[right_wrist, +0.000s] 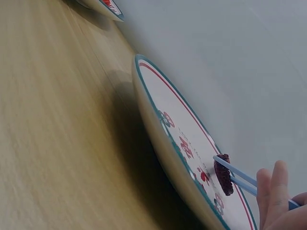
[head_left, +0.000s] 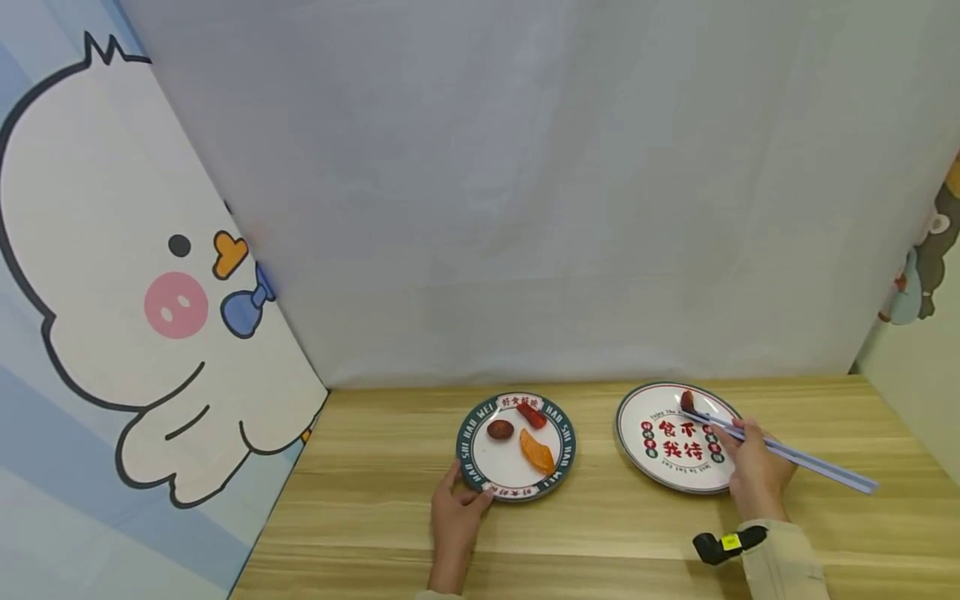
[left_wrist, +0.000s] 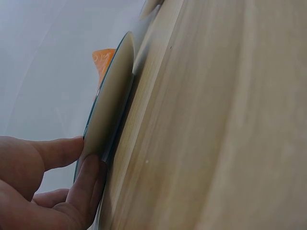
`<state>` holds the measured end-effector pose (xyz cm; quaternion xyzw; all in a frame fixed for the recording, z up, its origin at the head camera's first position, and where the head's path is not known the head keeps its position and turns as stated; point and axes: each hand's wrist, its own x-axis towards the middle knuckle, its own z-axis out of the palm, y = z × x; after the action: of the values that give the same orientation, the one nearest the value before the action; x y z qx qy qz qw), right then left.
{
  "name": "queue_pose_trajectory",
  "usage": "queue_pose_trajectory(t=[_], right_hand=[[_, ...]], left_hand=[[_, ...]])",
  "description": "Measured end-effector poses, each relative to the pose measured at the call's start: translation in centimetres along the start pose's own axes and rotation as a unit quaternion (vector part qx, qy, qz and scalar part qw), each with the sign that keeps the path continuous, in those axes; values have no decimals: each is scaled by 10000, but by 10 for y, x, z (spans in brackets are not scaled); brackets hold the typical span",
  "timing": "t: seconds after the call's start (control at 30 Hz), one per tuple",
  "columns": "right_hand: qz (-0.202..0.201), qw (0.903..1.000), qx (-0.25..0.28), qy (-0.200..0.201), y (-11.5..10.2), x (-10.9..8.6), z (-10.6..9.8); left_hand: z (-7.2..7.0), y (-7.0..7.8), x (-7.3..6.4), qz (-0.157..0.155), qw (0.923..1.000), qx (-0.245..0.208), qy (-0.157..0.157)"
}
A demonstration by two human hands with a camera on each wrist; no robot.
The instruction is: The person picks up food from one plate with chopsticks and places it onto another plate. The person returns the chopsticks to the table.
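My left hand [head_left: 455, 515] pinches the near left rim of a green-rimmed plate [head_left: 468, 427], its thumb and fingers on the edge in the left wrist view. On that plate lie a brown oval piece [head_left: 500, 429], a red piece [head_left: 532, 415] and an orange slice [head_left: 536, 452]. My right hand [head_left: 756, 473] holds light blue chopsticks [head_left: 817, 463]. Their tips pinch a dark red, wrinkled food piece [right_wrist: 223, 174] over the far part of a white plate [head_left: 637, 446] with red characters. Whether the piece touches that plate I cannot tell.
Both plates stand side by side on a wooden table [head_left: 360, 500], with a gap between them. A pale grey backdrop [head_left: 525, 208] rises behind the table. A cartoon-printed panel [head_left: 97, 250] borders the left side. A black strap [head_left: 729, 545] is on the right wrist.
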<state>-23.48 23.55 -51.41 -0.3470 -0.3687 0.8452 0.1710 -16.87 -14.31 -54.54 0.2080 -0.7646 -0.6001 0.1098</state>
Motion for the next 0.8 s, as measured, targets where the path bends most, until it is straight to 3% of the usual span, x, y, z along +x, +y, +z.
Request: queue_pose_trajectory(t=[0.43, 0.8], right_hand=[[-79, 9987, -456, -220, 3, -2, -4], [-188, 9992, -300, -178, 0, -9, -4]], left_hand=[[2, -1, 1, -76, 10000, -53, 33], [3, -5, 3, -36, 10000, -51, 24]])
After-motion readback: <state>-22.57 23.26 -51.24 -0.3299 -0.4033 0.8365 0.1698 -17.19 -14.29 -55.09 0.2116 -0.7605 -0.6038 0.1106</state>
